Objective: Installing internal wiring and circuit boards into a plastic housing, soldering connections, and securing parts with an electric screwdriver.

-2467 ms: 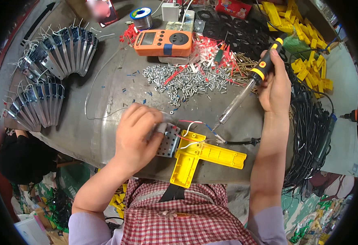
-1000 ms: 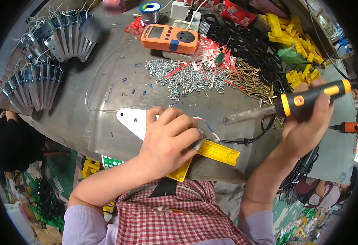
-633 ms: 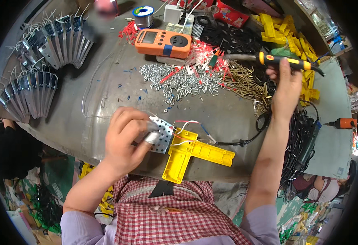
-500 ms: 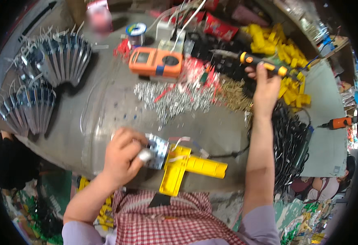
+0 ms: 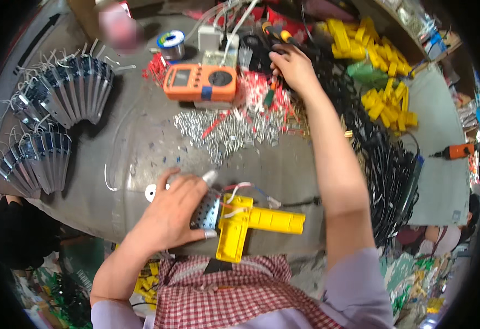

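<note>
Head view: the left hand [image 5: 171,214] lies flat over a perforated metal plate [image 5: 206,208] at the near table [image 5: 141,153] edge, fingers curled round its edge and thumb pressing it down. The plate butts against a yellow T-shaped jig [image 5: 251,222]; the grip appears meant to hold the two parts registered against each other. Thin red and white wires [image 5: 240,189] run from the plate across the jig top.

The right hand [image 5: 295,66] is stretched to the far side of the table, fingers closed on the handle end of a soldering iron [image 5: 275,33] that lies among black cables [image 5: 382,148]. How firmly it grips cannot be told.

Stock is laid out within arm's reach, apparently sorted by kind:
- Meter [image 5: 200,82], orange: one, face up, beyond the plate.
- Solder spool [image 5: 171,44]: one, left of the meter's far edge.
- Finned metal stacks [image 5: 59,104]: four fanned groups on the left; single plates too many to count.
- Silver terminals [image 5: 229,129]: one loose heap mid-table, uncountable.
- Red sleeves [image 5: 158,68]: a small pile beside the meter.
- Yellow parts [image 5: 382,82]: a heap at far right, uncountable.
- White disc [image 5: 151,193]: one, just left of the left hand.
- Orange tool [image 5: 453,152]: one, on the side surface at right.
</note>
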Available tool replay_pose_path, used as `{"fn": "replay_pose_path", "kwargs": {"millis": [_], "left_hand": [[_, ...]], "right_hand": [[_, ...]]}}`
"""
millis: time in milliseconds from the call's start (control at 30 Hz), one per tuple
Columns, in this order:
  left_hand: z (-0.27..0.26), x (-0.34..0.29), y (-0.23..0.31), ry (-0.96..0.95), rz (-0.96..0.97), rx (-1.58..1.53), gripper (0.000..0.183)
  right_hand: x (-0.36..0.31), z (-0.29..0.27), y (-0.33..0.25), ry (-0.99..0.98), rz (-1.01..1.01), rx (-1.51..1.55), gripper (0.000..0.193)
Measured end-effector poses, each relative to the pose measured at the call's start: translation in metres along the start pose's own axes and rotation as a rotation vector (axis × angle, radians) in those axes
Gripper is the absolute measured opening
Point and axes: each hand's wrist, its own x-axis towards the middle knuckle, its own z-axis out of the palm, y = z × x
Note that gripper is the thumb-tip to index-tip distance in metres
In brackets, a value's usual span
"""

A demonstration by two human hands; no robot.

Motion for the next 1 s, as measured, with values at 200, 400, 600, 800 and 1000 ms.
{"fn": "replay_pose_path", "kwargs": {"millis": [200,400,600,800,1000], "left_hand": [[-0.004,-0.011,-0.007,0.116,-0.026,-0.064,0.098],[0.006,0.053,0.060,0.273,0.200,0.223,0.046],[0.021,0.040,0.049,0.265,0.140,0.119,0.028],[0.019,0.015,0.011,0.303,-0.171,-0.476,0.042],[0.029,0.021,0.006,0.279,-0.166,-0.470,0.019]], "right_hand": [[-0.145,-0.046,-0.037,-1.087,-0.204,-0.160,0.024],[-0.207,-0.052,-0.049,-0.656,-0.012,-0.080,0.021],[-0.217,-0.066,-0.076,-0.637,0.243,0.015,0.020],[-0.208,-0.016,-0.098,-0.525,-0.001,0.002,0.016],[-0.207,-0.015,-0.093,-0.463,0.000,-0.068,0.011]]}}
